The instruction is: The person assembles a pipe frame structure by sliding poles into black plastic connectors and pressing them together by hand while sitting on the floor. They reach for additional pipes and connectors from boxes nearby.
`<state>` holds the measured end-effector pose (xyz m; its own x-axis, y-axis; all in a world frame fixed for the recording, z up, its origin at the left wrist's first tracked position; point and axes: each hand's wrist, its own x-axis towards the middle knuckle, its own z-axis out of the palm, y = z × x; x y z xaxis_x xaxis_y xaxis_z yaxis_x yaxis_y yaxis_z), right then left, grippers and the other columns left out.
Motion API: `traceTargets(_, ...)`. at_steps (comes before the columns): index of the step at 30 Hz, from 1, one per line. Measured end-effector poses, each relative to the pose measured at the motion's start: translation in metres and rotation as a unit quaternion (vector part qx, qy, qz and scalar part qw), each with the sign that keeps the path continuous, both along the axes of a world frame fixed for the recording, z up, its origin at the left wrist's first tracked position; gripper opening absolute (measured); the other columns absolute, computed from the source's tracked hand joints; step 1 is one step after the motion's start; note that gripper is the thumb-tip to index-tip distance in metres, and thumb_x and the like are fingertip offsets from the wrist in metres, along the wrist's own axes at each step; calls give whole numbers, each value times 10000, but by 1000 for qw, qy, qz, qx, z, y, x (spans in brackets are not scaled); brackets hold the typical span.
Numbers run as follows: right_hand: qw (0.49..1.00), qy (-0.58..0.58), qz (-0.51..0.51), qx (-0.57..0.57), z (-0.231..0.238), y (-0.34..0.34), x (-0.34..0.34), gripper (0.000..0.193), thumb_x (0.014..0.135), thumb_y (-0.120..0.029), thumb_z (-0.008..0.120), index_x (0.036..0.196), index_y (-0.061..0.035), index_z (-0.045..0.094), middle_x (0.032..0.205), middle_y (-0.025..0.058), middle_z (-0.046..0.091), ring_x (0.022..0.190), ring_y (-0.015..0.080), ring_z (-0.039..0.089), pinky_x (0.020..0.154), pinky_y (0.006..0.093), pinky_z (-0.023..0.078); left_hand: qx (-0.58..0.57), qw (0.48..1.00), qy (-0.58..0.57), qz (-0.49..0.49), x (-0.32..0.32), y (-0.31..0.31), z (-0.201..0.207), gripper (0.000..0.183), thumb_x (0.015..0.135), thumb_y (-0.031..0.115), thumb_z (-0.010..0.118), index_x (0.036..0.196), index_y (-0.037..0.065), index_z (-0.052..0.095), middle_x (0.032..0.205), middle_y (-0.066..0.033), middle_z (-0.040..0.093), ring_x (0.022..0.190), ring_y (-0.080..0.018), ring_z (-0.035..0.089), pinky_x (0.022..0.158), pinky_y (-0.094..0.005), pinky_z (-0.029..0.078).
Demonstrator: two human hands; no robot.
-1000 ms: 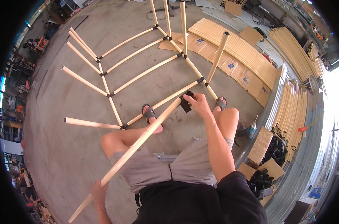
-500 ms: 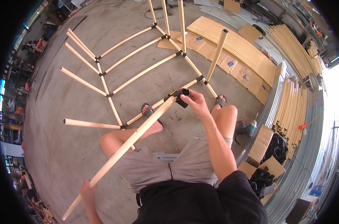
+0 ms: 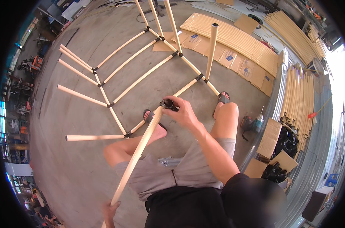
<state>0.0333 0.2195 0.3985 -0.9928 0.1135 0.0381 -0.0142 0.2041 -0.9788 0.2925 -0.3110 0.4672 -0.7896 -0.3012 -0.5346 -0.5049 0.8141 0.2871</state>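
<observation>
A long cream-coloured pipe (image 3: 136,155) slants across my lap, from the lower left up to between my knees. Near its lower end my left hand (image 3: 111,209) is closed round it. At its upper end is a black pipe joint (image 3: 168,104), its open round socket facing right. My right hand (image 3: 183,110) grips this joint with thumb and fingers. Beyond lies a frame of cream pipes (image 3: 144,79) linked by black joints (image 3: 110,105), with several pipes standing up from its two sides. The held joint overlaps the frame's nearest crossbar in view; whether they touch I cannot tell.
At the right lie a cordless drill (image 3: 253,124), open cardboard boxes of black joints (image 3: 274,173) and a stack of cream pipes (image 3: 298,98). More pipes (image 3: 233,40) rest on flattened cardboard (image 3: 222,57) at the far right. My sandalled feet (image 3: 223,98) are beside the frame.
The pipe's upper end and joint have moved left and slightly down, and the pipe stands steeper. The joint has turned in my right hand. My left hand has shifted right and down.
</observation>
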Motion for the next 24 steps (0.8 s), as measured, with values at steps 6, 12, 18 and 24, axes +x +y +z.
traceTargets(6,995,-79,30,-54,-12,14,-11,410,832,-223,774,1179,-49,643,942,48,676,777,93,586,681,277,481,-78,994,75,-14,-10,56,12,378,726,330,824,778,-12,671,571,-111,553,534,-192,476,534,-378,404)
traceTargets(12,992,-9,59,-109,-23,36,-36,384,847,-114,739,1189,23,631,1398,172,532,1226,178,542,986,263,441,25,999,-3,-28,-38,72,27,418,734,381,824,780,-7,675,572,-129,548,524,-224,491,537,-370,416)
traceTargets(18,996,-1,88,2,54,40,-47,371,820,-77,716,1183,-24,661,1038,71,690,817,76,584,727,252,493,-3,990,114,-87,-14,77,6,422,763,400,808,787,-4,688,544,-112,539,488,-185,472,505,-355,410)
traceTargets(24,991,96,89,32,78,40,-58,462,792,-81,765,1234,-51,634,959,43,689,817,90,610,757,261,510,135,989,60,-26,-21,100,8,379,788,351,799,798,-12,692,522,-32,506,509,-103,445,487,-328,385)
